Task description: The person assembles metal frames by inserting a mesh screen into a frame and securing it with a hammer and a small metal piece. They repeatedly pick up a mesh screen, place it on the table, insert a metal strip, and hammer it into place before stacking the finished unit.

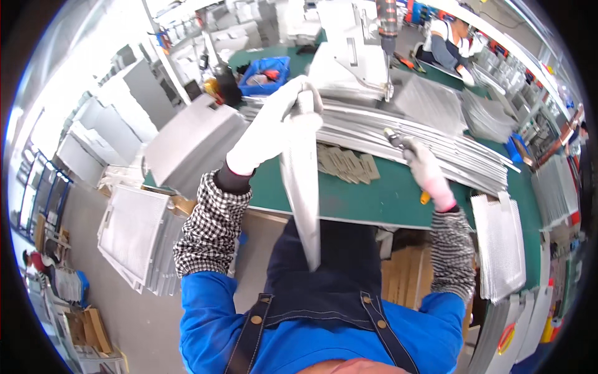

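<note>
Nearest the body, a long pale sheet [301, 193] hangs almost upright, seen nearly edge-on, its lower end in front of the dark apron [317, 302]. The left hand [293, 112], in a white glove, is closed around its top end; gripping it there probably lets the length drop past the front edge of the green worktop [389, 207] rather than catch on what lies there. The right hand [423, 165], also gloved, is curled around a hand tool [393, 137], its head pointing up and away and an orange end showing below the fist; held off to the side, it seems kept clear of the sheet. Small tan plates [352, 165] lie overlapped just beyond the sheet, likely to be in easy reach. Perforated panels [498, 246] are stacked at the right end. Behind the plates, long metal strips [464, 163] lie side by side across the worktop, perhaps bundled that way to save room. Farther back are a blue bin [285, 67] and a white machine [349, 68]; beyond, at upper right, a co-worker [443, 51] leans over another bench.
</note>
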Action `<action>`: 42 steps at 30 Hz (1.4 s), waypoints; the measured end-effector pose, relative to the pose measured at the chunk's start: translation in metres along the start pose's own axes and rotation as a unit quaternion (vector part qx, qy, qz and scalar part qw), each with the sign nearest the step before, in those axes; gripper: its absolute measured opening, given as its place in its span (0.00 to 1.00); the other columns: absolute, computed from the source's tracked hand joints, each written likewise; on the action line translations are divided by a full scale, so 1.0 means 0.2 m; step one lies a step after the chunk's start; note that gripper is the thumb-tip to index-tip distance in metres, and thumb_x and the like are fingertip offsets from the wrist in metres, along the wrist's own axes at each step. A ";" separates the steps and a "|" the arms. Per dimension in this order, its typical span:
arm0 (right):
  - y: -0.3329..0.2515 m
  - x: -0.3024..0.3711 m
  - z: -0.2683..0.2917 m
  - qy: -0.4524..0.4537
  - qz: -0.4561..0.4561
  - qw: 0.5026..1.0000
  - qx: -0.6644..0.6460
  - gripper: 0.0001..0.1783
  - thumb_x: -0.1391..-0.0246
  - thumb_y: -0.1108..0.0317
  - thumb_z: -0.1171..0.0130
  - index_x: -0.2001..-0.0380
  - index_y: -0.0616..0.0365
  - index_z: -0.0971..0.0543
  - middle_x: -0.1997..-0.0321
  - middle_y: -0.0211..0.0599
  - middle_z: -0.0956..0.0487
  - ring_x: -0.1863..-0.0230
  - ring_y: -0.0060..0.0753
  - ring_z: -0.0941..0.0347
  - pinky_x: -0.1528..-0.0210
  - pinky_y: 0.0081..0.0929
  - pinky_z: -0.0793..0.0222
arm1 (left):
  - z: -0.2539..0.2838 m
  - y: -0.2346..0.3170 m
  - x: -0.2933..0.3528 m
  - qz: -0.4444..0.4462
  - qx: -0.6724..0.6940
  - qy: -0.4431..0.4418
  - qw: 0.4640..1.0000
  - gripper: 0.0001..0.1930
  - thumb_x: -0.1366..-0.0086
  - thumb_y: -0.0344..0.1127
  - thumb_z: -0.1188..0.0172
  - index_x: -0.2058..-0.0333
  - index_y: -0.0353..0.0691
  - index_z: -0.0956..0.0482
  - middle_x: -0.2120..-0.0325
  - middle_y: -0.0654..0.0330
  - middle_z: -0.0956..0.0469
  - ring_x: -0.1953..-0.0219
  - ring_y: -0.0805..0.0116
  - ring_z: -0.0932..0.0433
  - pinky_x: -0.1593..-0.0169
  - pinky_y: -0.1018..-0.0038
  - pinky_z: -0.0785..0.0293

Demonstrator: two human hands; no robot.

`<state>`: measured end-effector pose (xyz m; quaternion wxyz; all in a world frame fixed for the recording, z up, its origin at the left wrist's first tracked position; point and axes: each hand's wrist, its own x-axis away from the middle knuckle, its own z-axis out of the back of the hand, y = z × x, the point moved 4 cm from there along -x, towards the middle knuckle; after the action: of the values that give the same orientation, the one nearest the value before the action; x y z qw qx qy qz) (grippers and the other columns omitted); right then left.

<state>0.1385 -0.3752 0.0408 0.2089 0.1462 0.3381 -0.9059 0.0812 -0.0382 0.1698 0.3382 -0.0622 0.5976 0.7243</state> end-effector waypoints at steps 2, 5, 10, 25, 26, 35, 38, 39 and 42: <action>-0.27 -0.09 0.12 0.034 0.091 0.992 -0.080 0.19 0.34 0.67 0.43 0.42 0.62 0.24 0.49 0.58 0.19 0.47 0.55 0.21 0.44 0.37 0.28 | 0.09 -0.02 -0.03 -0.098 0.113 -0.059 0.987 0.23 0.31 0.56 0.41 0.60 0.37 0.27 0.66 0.65 0.31 0.63 0.75 0.34 0.56 0.75 0.35; -0.58 -0.21 0.26 0.037 0.167 0.985 -0.004 0.23 0.33 0.61 0.42 0.40 0.59 0.25 0.54 0.53 0.17 0.55 0.53 0.18 0.52 0.39 0.24 | 0.03 -0.15 -0.10 -0.011 0.294 -0.130 0.947 0.30 0.37 0.67 0.42 0.71 0.43 0.35 0.70 0.64 0.38 0.65 0.71 0.39 0.58 0.71 0.41; -0.98 -0.36 0.24 0.060 0.328 0.925 0.181 0.21 0.34 0.53 0.43 0.41 0.43 0.22 0.60 0.49 0.17 0.61 0.49 0.18 0.58 0.40 0.22 | -0.03 -0.47 -0.03 0.065 0.414 -0.237 0.877 0.26 0.39 0.63 0.42 0.71 0.46 0.39 0.71 0.64 0.40 0.66 0.69 0.39 0.59 0.69 0.41; -1.02 -0.49 0.43 0.216 0.401 0.889 0.039 0.18 0.31 0.61 0.51 0.43 0.47 0.21 0.63 0.44 0.17 0.60 0.40 0.18 0.55 0.34 0.21 | -0.16 -0.58 -0.11 0.048 0.475 -0.236 0.846 0.26 0.38 0.64 0.45 0.71 0.45 0.37 0.72 0.65 0.40 0.67 0.71 0.39 0.58 0.70 0.42; -0.98 -0.48 0.41 0.228 0.409 0.875 0.127 0.18 0.32 0.61 0.50 0.43 0.47 0.21 0.63 0.44 0.17 0.60 0.42 0.18 0.55 0.35 0.21 | -0.17 -0.57 -0.12 0.048 0.480 -0.244 0.842 0.26 0.39 0.64 0.44 0.71 0.45 0.37 0.72 0.65 0.40 0.67 0.71 0.39 0.59 0.70 0.42; -0.82 -0.34 0.23 -0.011 0.138 0.990 -0.034 0.20 0.39 0.55 0.37 0.52 0.60 0.19 0.62 0.44 0.16 0.61 0.37 0.19 0.55 0.34 0.25 | -0.06 -0.42 -0.08 -0.032 0.476 -0.243 0.845 0.25 0.42 0.66 0.41 0.73 0.50 0.35 0.72 0.66 0.37 0.66 0.71 0.38 0.59 0.70 0.40; -0.81 -0.22 0.03 -0.123 0.169 0.956 -0.204 0.23 0.47 0.60 0.28 0.54 0.66 0.19 0.66 0.35 0.18 0.64 0.23 0.23 0.58 0.28 0.26 | -0.01 -0.38 -0.06 -0.237 0.547 -0.239 0.766 0.25 0.44 0.68 0.39 0.74 0.56 0.35 0.70 0.70 0.34 0.65 0.72 0.36 0.58 0.70 0.38; -0.81 -0.21 -0.01 -0.149 0.209 0.955 -0.152 0.22 0.47 0.61 0.28 0.55 0.66 0.18 0.72 0.30 0.20 0.70 0.20 0.26 0.64 0.27 0.28 | -0.01 -0.38 -0.05 -0.252 0.588 -0.224 0.736 0.26 0.46 0.68 0.34 0.70 0.52 0.28 0.67 0.68 0.30 0.61 0.70 0.31 0.53 0.67 0.32; -0.80 -0.20 -0.03 -0.277 0.026 0.955 -0.104 0.19 0.46 0.62 0.29 0.59 0.68 0.17 0.78 0.28 0.24 0.75 0.18 0.32 0.69 0.26 0.32 | -0.04 -0.36 0.07 -0.155 0.583 -0.083 0.793 0.29 0.46 0.66 0.31 0.61 0.46 0.24 0.62 0.64 0.26 0.55 0.67 0.28 0.46 0.64 0.31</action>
<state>0.0978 -0.2502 0.1423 0.3315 -0.1243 0.3554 -0.8651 0.1085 -0.0346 0.1013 0.4662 0.1150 0.8587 0.1793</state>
